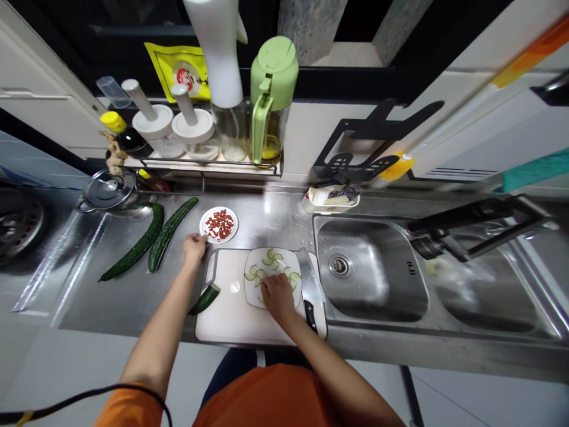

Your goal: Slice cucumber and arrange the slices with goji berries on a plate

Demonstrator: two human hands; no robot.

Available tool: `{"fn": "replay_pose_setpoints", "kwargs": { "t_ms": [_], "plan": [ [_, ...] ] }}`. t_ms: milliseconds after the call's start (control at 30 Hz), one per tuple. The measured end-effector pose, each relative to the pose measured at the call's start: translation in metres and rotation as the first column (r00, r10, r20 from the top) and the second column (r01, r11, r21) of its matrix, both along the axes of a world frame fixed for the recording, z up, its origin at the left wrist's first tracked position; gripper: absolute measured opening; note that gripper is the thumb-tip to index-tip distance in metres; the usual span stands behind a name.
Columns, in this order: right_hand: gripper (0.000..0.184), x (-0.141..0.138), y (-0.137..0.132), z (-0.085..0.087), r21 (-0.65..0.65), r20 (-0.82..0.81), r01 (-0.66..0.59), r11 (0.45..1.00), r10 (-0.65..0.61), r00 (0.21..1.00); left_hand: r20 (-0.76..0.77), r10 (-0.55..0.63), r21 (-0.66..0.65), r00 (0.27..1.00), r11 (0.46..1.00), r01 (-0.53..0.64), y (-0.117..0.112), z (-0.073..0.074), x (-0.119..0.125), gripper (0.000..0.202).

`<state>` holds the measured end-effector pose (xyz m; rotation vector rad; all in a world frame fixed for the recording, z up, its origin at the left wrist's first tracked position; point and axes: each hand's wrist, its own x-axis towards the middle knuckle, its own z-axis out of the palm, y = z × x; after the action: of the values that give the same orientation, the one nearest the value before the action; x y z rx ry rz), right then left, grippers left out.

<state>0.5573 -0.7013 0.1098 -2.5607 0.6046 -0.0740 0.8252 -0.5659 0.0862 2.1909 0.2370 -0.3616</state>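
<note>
At the lower left rim of a small white plate (203, 220) of chopped red bits (220, 224), my left hand (194, 246) is closed, its fingertips touching the edge. My right hand (278, 296) reaches over a squarish glass-like plate (249, 290), fingers pinched downward; whatever they hold is hidden. Thin cucumber slices (272, 258) lie on this plate in pinwheel clusters, partly covered by my hand. The plate rests on a white cutting board (226, 323). A knife (312, 284) with a black handle lies along its right side, and a cut cucumber piece (205, 299) at its left edge.
Two whole cucumbers (166, 237) lie on the steel counter at left, near a lidded pot (109, 191). A rack (208, 163) with jars and a green oil bottle (273, 95) stands behind. A double sink (371, 267) with a black faucet (466, 225) is at right.
</note>
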Motion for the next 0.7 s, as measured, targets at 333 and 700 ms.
{"fn": "replay_pose_setpoints", "kwargs": {
  "t_ms": [333,700],
  "plan": [
    [0.021,-0.02,0.002,0.007,0.028,0.015,0.007,1.0,-0.008,1.0,-0.233,0.153,-0.259,0.96,0.942,-0.212,-0.007,-0.025,0.017,0.006],
    [0.019,-0.029,0.006,0.005,0.055,0.037,-0.002,0.998,0.0,0.999,-0.236,0.056,-0.337,0.97,0.932,-0.136,0.024,-0.007,-0.013,0.004]
  ]
}}
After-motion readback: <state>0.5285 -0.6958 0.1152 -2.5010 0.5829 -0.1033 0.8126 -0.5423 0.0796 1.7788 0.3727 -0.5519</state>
